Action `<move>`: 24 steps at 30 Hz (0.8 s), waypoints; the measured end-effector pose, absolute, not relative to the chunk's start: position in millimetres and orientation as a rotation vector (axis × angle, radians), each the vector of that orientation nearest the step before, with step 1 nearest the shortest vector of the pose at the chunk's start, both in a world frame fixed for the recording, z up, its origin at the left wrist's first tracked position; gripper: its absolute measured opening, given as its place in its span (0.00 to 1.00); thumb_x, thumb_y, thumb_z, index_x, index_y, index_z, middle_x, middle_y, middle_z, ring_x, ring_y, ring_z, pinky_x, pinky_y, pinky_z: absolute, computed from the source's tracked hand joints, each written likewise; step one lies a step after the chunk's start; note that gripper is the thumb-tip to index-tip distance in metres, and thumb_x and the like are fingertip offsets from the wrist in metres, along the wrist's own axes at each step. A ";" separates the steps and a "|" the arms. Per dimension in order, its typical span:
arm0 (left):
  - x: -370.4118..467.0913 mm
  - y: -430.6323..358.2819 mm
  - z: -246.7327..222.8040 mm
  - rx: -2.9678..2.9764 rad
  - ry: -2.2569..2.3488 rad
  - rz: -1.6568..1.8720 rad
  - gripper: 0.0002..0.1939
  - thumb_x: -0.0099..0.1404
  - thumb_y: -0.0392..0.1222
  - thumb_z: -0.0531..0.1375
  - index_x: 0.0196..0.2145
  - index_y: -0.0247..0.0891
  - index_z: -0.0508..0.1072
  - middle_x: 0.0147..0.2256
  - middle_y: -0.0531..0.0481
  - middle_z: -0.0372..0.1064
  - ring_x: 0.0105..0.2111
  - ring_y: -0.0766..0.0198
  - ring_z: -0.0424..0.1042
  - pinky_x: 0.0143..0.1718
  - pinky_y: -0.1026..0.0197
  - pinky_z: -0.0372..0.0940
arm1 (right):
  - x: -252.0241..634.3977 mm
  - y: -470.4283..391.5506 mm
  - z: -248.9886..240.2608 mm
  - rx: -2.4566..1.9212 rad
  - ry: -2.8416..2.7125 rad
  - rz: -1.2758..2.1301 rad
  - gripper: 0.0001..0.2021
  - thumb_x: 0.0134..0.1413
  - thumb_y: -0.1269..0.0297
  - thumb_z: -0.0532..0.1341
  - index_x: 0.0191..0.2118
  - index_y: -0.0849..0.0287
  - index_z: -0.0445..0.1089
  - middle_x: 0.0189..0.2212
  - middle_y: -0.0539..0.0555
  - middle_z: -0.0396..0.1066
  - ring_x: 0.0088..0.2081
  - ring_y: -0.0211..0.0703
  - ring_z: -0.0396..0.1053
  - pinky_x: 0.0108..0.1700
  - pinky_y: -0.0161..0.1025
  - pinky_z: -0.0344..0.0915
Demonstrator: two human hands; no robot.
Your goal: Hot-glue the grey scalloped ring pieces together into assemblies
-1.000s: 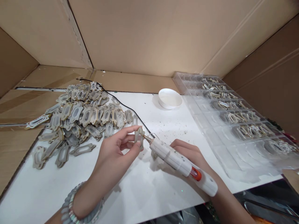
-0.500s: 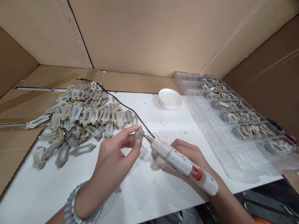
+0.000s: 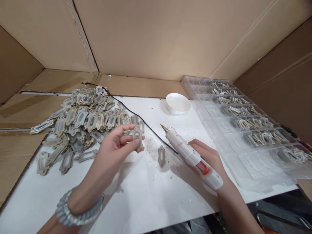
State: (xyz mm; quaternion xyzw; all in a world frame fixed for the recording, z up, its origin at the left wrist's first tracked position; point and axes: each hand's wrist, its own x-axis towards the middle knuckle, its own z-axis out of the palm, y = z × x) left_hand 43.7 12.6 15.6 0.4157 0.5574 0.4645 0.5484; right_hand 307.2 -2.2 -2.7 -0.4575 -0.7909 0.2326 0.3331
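Between the thumb and fingers of my left hand (image 3: 114,152) is a small grey ornamental frame (image 3: 137,138), tilted up above the white board. My right hand (image 3: 209,159) is wrapped round a white glue gun (image 3: 192,157) with an orange switch area. Its brass nozzle points up and left, apart from the held frame. On the board between my hands lies a single grey ornamental frame (image 3: 161,156). A large pile of similar frames (image 3: 90,120) is heaped to the left, a few with white line patterns.
A white bowl (image 3: 178,103) stands at the back of the white board (image 3: 136,201). On the right, a clear plastic tray (image 3: 216,146) holds patterned pieces in its compartments. A black cord (image 3: 131,112) crosses the board to the glue gun. Cardboard walls (image 3: 151,39) surround the place.
The nozzle has come away from the held frame, and the glue gun has moved right. My left hand has shifted slightly left with the frame. The loose frame on the board now shows fully.
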 end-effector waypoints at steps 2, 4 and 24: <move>42.0 15.4 18.0 0.798 1.263 1.113 0.21 0.56 0.48 0.69 0.46 0.40 0.74 0.31 0.50 0.80 0.28 0.64 0.79 0.32 0.66 0.72 | 308.8 -1.5 -3.9 -1.190 -2.061 0.608 0.09 0.54 0.76 0.62 0.30 0.55 0.64 0.30 0.47 0.64 0.27 0.34 0.62 0.27 0.32 0.58; 40.7 16.9 19.8 0.702 1.226 1.129 0.21 0.56 0.48 0.68 0.46 0.39 0.74 0.36 0.47 0.81 0.30 0.63 0.80 0.33 0.65 0.74 | 309.8 -1.6 -4.6 -1.184 -2.050 0.644 0.09 0.55 0.75 0.63 0.31 0.55 0.64 0.29 0.47 0.63 0.27 0.34 0.61 0.27 0.33 0.58; 51.4 7.1 12.2 1.051 1.197 1.212 0.18 0.67 0.50 0.63 0.52 0.44 0.67 0.34 0.52 0.80 0.37 0.64 0.78 0.44 0.62 0.70 | 299.8 -8.7 -12.1 -1.088 -2.136 1.064 0.11 0.52 0.78 0.64 0.28 0.57 0.62 0.28 0.46 0.62 0.27 0.33 0.61 0.28 0.33 0.55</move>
